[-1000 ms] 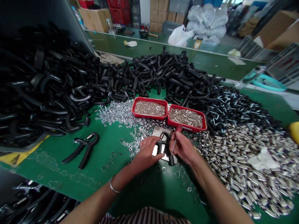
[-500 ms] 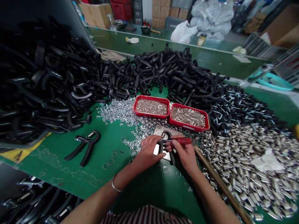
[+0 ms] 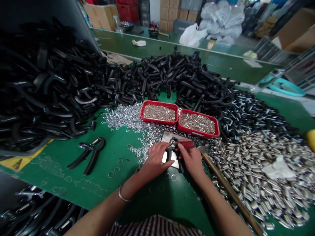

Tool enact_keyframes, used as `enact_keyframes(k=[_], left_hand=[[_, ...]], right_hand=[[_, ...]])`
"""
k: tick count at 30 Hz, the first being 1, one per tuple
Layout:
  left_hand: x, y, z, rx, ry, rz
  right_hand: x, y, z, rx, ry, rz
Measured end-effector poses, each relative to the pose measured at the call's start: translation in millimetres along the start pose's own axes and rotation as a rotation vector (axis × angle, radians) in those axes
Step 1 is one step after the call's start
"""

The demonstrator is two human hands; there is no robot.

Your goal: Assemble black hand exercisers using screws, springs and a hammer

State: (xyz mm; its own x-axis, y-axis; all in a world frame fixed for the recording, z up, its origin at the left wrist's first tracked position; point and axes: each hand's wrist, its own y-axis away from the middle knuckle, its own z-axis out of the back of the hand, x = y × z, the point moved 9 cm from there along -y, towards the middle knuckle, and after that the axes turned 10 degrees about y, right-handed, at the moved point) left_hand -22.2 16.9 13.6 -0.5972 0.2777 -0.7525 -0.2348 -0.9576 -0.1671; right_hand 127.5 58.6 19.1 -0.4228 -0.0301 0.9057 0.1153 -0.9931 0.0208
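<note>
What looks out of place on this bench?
A crumpled white scrap lies on the silvery metal parts at right, unlike anything around it. One larger ring sits among tiny pieces in the left red tray, so it may be a stray.

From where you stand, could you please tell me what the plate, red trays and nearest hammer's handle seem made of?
Plate: likely metal, perhaps steel, from its grey sheen.
Trays: probably plastic, red with smooth, glossy rims.
Handle: apparently wood, brown and fairly dull; any grain is unclear.
</note>
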Motion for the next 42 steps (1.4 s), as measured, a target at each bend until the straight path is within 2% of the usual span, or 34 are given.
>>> enact_keyframes(k=[7, 11, 13, 19, 22, 25, 30, 37, 42], left_hand=[[-0.3, 0.2, -0.7, -0.010, -0.008, -0.001], [0.4, -1.1, -2.0, 0.015, -0.006, 0.032], [0.1, -1.6, -2.2, 0.025, -0.002, 0.041], [0.4, -1.2, -1.5, 0.006, -0.003, 0.035], [0.1, -0.6, -1.3, -0.009, -0.006, 0.012], [-1.6, 0.0, -0.9, -0.017, -0.010, -0.006], [-5.6, 0.9, 1.5, -0.031, -0.031, -0.023], [-6.2, 0.6, -0.1, -0.031, -0.062, -0.042], [-6.2, 0.2, -0.3, -0.022, -0.065, -0.031]], right_hand=[[9.5, -19.6, -4.2, 0.077, 0.140, 0.034], [19.7, -16.1, -8.0, 0.124, 0.295, 0.161], [19.1, -11.8, -8.1, 0.121, 0.311, 0.194], [10.5, -11.1, 0.8, 0.007, 0.252, 0.144], [17.6, -11.3, -4.9, 0.066, 0.287, 0.202], [12.1, -11.2, -6.6, 0.125, 0.172, 0.151], [-8.1, -5.4, 4.9, -0.007, -0.187, -0.012], [-3.4, 11.8, 8.5, -0.067, -0.258, -0.018], [-2.4, 11.6, 6.6, -0.039, -0.256, -0.022]])
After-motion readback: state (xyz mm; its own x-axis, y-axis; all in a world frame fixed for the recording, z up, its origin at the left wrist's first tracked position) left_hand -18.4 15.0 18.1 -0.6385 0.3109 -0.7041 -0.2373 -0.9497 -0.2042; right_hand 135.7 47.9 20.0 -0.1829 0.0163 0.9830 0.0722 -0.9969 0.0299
